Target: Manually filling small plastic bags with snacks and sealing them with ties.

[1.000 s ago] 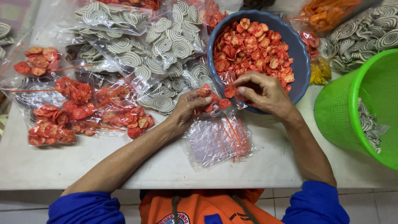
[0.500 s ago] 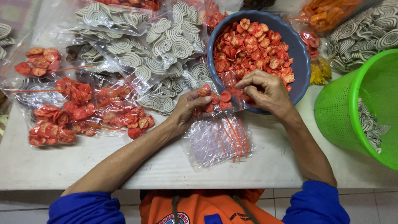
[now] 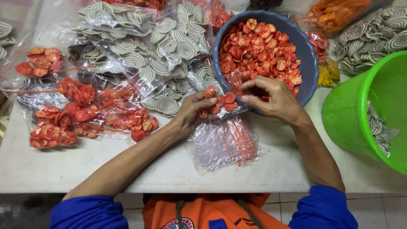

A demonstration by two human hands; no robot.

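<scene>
A blue bowl (image 3: 309, 59) full of red-orange round crackers stands at the back middle of the white table. In front of its rim my left hand (image 3: 193, 112) and my right hand (image 3: 271, 97) hold a small clear plastic bag (image 3: 222, 104) between them, with a few red crackers in it. My left fingers pinch one edge of the bag near a cracker; my right fingers grip the other edge at the bowl's rim. A stack of empty clear bags (image 3: 220, 146) with orange strips lies just below the hands.
Filled bags of red crackers (image 3: 85, 114) lie at the left. Bags of grey-and-white spiral crackers (image 3: 157, 59) cover the back. A green perforated basket (image 3: 360, 106) holding spiral crackers stands at the right. The table's front edge (image 3: 169, 186) runs near my body.
Both hands have stayed at the bowl's front rim, shifting only slightly. The small bag between them now holds a few more red crackers.
</scene>
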